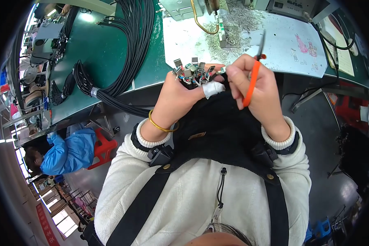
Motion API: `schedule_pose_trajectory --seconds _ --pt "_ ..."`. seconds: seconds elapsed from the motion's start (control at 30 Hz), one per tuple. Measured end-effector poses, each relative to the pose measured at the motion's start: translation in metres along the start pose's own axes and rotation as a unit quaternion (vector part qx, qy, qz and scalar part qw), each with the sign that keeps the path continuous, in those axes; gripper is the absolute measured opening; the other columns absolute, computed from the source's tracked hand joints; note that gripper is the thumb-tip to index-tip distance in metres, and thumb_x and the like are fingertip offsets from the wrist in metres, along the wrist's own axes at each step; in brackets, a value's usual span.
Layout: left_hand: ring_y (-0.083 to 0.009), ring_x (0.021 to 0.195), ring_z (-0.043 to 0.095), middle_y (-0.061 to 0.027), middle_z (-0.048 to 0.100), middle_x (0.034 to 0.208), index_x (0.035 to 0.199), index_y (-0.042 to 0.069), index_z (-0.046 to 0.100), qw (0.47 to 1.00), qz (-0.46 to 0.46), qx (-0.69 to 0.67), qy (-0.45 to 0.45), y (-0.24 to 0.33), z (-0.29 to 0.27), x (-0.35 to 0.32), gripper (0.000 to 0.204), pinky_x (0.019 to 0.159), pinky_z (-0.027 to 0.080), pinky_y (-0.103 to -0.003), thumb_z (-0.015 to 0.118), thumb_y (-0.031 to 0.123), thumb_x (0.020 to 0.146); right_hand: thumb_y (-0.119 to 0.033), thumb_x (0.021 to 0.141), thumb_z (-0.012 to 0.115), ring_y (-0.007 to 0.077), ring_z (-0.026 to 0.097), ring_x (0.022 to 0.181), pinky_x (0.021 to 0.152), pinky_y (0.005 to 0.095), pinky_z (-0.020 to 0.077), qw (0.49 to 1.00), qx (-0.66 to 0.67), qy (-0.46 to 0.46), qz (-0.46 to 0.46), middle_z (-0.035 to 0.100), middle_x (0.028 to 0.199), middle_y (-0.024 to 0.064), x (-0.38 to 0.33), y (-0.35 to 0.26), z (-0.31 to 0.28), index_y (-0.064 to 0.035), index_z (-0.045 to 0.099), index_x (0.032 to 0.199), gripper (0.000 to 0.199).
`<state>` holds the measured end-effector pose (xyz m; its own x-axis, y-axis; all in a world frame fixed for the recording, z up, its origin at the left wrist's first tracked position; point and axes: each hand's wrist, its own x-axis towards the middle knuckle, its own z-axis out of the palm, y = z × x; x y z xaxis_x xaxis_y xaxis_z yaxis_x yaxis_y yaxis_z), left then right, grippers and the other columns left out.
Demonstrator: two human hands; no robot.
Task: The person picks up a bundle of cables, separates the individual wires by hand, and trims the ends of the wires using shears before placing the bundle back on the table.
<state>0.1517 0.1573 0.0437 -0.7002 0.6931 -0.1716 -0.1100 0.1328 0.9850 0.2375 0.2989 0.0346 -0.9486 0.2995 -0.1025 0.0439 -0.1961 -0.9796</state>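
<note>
1. fingers of the left hand (177,96) are closed around a bunch of plugs (188,74), metal ends up, with thin coloured wires showing; the thumb wears a white wrap (213,89).
2. fingers of the right hand (254,84) are curled round an orange tool (252,84), its dark blade pointing up; their tips are beside the rightmost plug, and whether they touch it i cannot tell.
3. the plugs are above the lap, at the front edge of the desk (100,53), just left of the tool.
4. black cables (141,45) curve from the far edge of the desk and drop over its front edge, left of the left hand.
5. a white sheet (283,51) covers the desk's middle; metal bits (250,22) lie toward its far edge, round a small block (228,37). pink drawings (305,44) mark it near its right edge.
6. beyond the desk's left end, a person in blue (71,151) sits on a red stool (103,148).
</note>
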Motion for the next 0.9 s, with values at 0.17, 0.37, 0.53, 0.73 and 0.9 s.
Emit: schedule_pose_trajectory --seconds 0.17,0.37,0.53,0.73,0.9 --pt "-0.0081 0.065 0.056 -0.0052 0.063 0.083 0.092 -0.003 0.061 0.99 0.114 0.079 0.02 -0.006 -0.007 0.004 0.02 0.06 0.046 -0.021 0.063 0.004 0.074 -0.012 0.083 0.055 0.005 0.044 0.042 0.039 0.0174 0.0322 0.914 -0.267 0.191 -0.24 0.05 0.054 0.0013 0.002 0.012 -0.006 -0.0008 0.051 0.077 0.013" --pt "-0.0079 0.068 0.055 -0.0051 0.062 0.081 0.086 -0.003 0.061 0.998 -0.023 0.059 -0.021 0.002 -0.004 -0.005 0.016 0.062 0.045 -0.021 0.064 0.003 0.072 -0.011 0.083 0.054 0.0049 0.044 0.04 0.036 0.0174 0.0308 0.853 -0.313 0.06 -0.413 0.05 0.054 0.0016 0.006 0.015 0.005 -0.0007 0.052 0.078 0.012" --pt "-0.0077 0.065 0.054 -0.0038 0.059 0.076 0.081 -0.002 0.059 0.999 0.04 0.007 0.033 -0.002 -0.005 -0.007 0.011 0.057 0.043 -0.02 0.064 0.001 0.072 -0.013 0.083 0.054 0.006 0.044 0.039 0.035 0.0179 0.0313 0.997 -0.033 -0.026 0.069 0.051 0.056 0.0029 0.003 -0.007 0.004 -0.0002 0.052 0.074 0.016" --pt "-0.0072 0.059 0.052 -0.0031 0.057 0.073 0.08 -0.001 0.058 0.995 0.081 -0.029 0.056 -0.007 -0.009 -0.002 0.013 0.048 0.04 -0.02 0.065 0.001 0.071 -0.017 0.082 0.055 0.0086 0.044 0.038 0.035 0.0193 0.031 0.981 0.096 -0.119 0.118 0.049 0.055 0.0013 0.006 -0.002 0.008 -0.0036 0.053 0.07 0.018" --pt "-0.0066 0.055 0.049 -0.0018 0.055 0.07 0.082 0.001 0.057 0.969 -0.128 -0.212 -0.007 0.002 -0.015 -0.002 0.015 0.044 0.037 -0.02 0.064 -0.001 0.069 -0.017 0.075 0.059 0.0115 0.046 0.041 0.037 0.0209 0.032 0.747 -0.469 0.065 -0.467 0.047 0.055 0.0003 0.012 0.019 0.001 -0.0072 0.056 0.074 0.01"
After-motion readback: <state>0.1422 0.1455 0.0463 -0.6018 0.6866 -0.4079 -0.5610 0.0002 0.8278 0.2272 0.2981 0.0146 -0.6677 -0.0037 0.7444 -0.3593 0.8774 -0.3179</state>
